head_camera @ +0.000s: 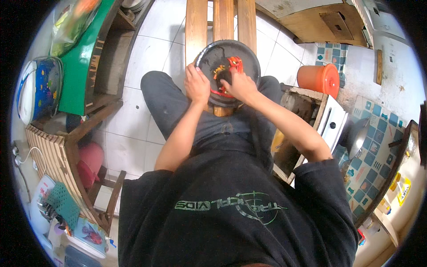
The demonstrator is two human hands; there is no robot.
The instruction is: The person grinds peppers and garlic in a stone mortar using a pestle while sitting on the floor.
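Observation:
A round dark stone mortar (213, 55) stands on a slatted wooden bench (196, 26) between the person's knees. My left hand (197, 83) grips the mortar's left rim. Over the bowl, my right hand (241, 83) is closed around a dark pestle (224, 77), whose end is partly hidden by the fingers. Red chilies (235, 62) lie in the bowl beyond my right hand, with more red pieces below the pestle. Small yellow-orange pieces (218, 70) lie at the pestle's left side.
A green-topped table (75, 80) with bagged vegetables (71, 30) is at the left. An orange lidded bucket (317, 78) stands on the right, near a white stove (333, 115) and a pan (358, 138). A pink plastic item (90, 163) sits low at the left.

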